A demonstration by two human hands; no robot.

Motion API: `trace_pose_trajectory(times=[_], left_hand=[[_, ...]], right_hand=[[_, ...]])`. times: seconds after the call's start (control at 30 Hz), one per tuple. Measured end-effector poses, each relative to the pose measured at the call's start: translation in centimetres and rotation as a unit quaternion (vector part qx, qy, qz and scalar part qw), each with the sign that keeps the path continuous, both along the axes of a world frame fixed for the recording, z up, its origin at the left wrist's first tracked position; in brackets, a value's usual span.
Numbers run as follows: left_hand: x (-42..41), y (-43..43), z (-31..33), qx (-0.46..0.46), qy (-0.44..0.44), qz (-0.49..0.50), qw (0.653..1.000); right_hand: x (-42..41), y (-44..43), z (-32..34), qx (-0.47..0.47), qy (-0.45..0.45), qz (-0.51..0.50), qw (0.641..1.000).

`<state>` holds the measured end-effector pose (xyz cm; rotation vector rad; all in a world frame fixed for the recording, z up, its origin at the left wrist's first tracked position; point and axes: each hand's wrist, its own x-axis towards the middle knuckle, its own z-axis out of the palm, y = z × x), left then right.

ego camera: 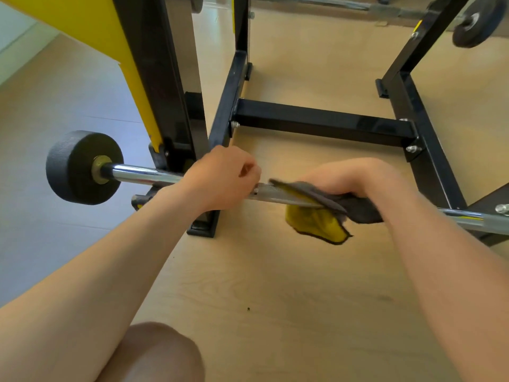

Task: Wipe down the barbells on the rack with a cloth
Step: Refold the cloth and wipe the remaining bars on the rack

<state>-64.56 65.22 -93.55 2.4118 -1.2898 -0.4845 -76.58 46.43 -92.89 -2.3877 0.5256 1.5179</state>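
A chrome barbell (143, 173) lies across the low hooks of a black and yellow rack (154, 86). A black weight plate (74, 166) caps its left end. My left hand (220, 177) grips the bar just right of the rack's upright. To its right, my right hand (355, 180) holds a grey and yellow cloth (316, 219) wrapped over the bar, and a yellow flap hangs below. The part of the bar under the cloth and hands is hidden.
The rack's black base beams (325, 121) sit on the light wood floor behind the bar. A second barbell with a black plate (478, 23) lies at the top right. My knee (157, 354) shows at the bottom edge.
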Motion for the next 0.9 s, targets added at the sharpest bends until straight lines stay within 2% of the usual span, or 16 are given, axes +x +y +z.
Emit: trace_pose_trajectory(times=[0.03, 0.07, 0.1, 0.23, 0.33, 0.4, 0.47, 0.53, 0.57, 0.67, 0.73, 0.8, 0.83, 0.9], left_hand=[[-0.4, -0.5, -0.1, 0.028, -0.007, -0.019, 0.999], [-1.0, -1.2, -0.1, 0.044, -0.022, -0.033, 0.998], [-1.7, -1.9, -0.1, 0.049, -0.035, -0.043, 0.997], [-4.5, -5.7, -0.4, 0.035, -0.077, -0.059, 0.995], [-6.2, -7.1, -0.8, 0.049, -0.128, -0.063, 0.989], [-7.2, -6.8, -0.6, 0.065, -0.137, -0.047, 0.987], [-8.5, -6.6, 0.1, 0.092, -0.132, -0.001, 0.987], [-10.0, -6.9, 1.1, 0.142, -0.131, 0.041, 0.980], [-10.7, -7.1, 1.7, 0.176, -0.114, 0.059, 0.976], [-12.3, -7.2, 3.2, 0.240, 0.010, 0.090, 0.966], [-13.2, -7.6, 5.4, 0.239, 0.108, 0.095, 0.960], [-14.5, -8.5, 9.9, 0.188, 0.244, 0.123, 0.943], [-15.2, -8.8, 12.4, 0.167, 0.308, 0.145, 0.925], [-16.4, -9.0, 17.4, 0.162, 0.365, 0.128, 0.908]], right_hand=[[-1.5, -2.2, 0.8, 0.028, -0.050, -0.104, 0.993], [-2.6, -4.1, 1.2, 0.022, -0.109, -0.160, 0.981], [-4.0, -5.2, 1.4, 0.026, -0.144, -0.173, 0.974], [-5.0, -4.7, 0.6, 0.039, -0.216, -0.175, 0.960], [-4.9, -3.2, 0.4, 0.068, -0.251, -0.229, 0.938], [-5.8, -2.1, 0.6, 0.015, -0.294, -0.224, 0.929], [-7.3, -0.9, 0.8, -0.067, -0.363, -0.161, 0.915], [-9.0, -0.5, 1.1, -0.088, -0.402, -0.133, 0.902], [-9.7, -0.3, 1.3, -0.084, -0.404, -0.130, 0.902], [-11.5, -0.2, 2.7, -0.054, -0.388, -0.145, 0.909], [-12.1, -0.4, 5.3, 0.004, -0.368, -0.239, 0.899], [-12.8, -0.5, 8.9, 0.078, -0.343, -0.388, 0.852], [-13.4, -0.4, 10.7, 0.101, -0.332, -0.464, 0.815], [-14.8, 0.5, 14.5, 0.130, -0.323, -0.604, 0.717]])
